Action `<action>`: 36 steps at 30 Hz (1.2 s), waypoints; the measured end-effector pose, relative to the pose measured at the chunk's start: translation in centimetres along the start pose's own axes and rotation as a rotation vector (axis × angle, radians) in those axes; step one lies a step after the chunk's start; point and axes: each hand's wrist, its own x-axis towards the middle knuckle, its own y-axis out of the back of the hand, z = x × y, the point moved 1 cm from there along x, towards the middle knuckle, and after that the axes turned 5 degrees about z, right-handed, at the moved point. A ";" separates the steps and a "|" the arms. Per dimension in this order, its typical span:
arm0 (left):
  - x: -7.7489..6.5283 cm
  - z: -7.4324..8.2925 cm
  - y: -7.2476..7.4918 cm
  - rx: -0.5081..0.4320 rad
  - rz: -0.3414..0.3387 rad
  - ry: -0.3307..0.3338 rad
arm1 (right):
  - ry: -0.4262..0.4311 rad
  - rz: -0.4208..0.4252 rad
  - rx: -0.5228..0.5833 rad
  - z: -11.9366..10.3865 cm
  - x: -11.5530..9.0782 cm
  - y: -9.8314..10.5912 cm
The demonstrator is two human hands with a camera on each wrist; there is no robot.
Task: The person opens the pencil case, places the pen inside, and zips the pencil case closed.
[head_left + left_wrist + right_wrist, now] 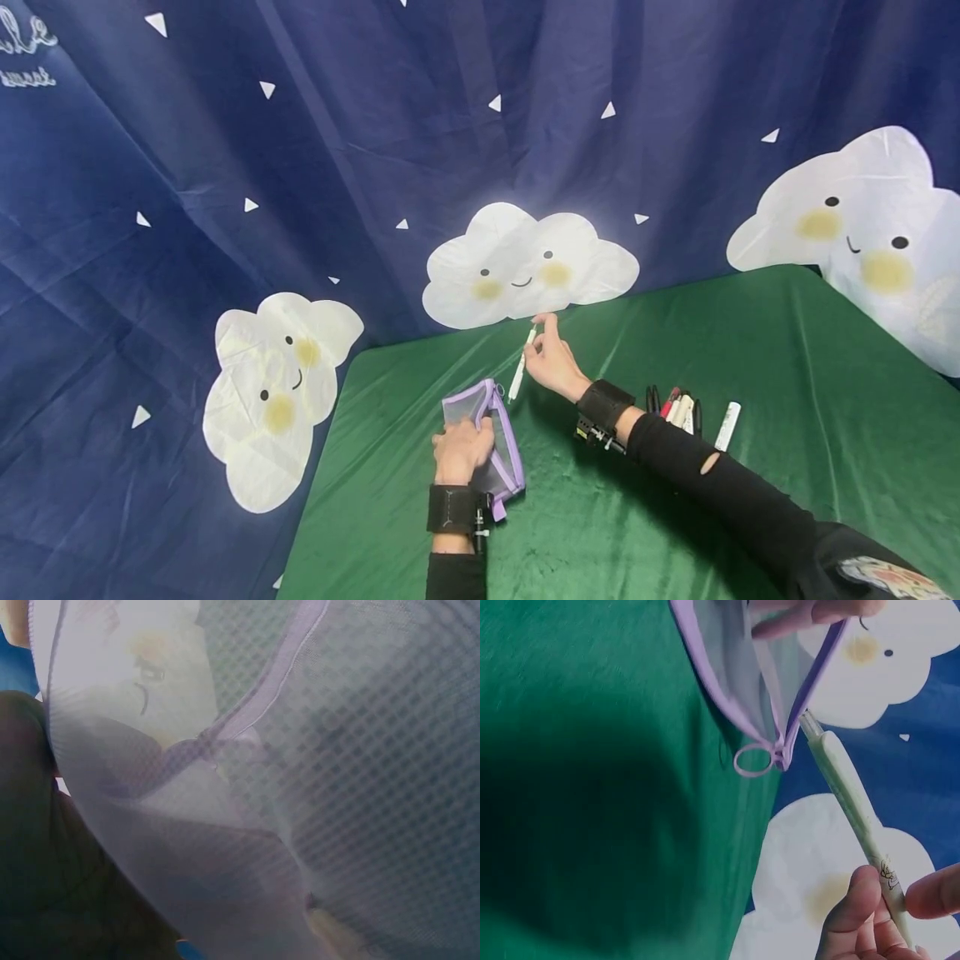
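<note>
A mesh pouch with purple trim (512,446) is in my left hand (462,450), which grips its left side. The pouch's zipper is undone, and its mouth gapes in the right wrist view, with a round pull ring (752,761) at the end. Mesh (375,795) fills most of the left wrist view, so the left fingertips are largely hidden there. My right hand (553,362) pinches a pale pen (851,795) between thumb and fingers. The pen slants with its tip end toward the pouch, close beside the zipper end; whether they touch, I cannot tell.
Several pens (677,408) lie in a bunch on the green cloth (600,533), partly behind my right forearm. A white marker-like stick (727,426) lies just right of them. Behind the table hangs a dark blue curtain (420,125) with cloud faces.
</note>
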 end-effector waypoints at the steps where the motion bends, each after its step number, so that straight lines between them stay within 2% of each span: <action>1: 0.0 0.0 0.0 0.000 0.001 0.001 | 0.000 -0.008 0.006 0.0 -0.1 -0.3; 12: -0.1 0.0 0.0 0.002 -0.011 0.012 | -0.041 -0.097 0.043 0.7 -1.3 -2.7; 18: 0.0 0.1 0.1 0.008 -0.009 0.006 | -0.089 -0.176 0.110 0.6 -2.0 -3.9; 23: -0.1 0.2 0.3 0.008 -0.016 0.007 | -0.123 -0.180 0.120 0.8 -2.4 -5.3; 27: -0.1 0.2 0.3 0.004 -0.014 0.007 | -0.165 -0.173 0.172 0.9 -2.6 -6.1; 36: 0.0 0.0 0.2 -0.002 -0.026 0.013 | -0.298 -0.192 0.256 0.5 -3.0 -7.3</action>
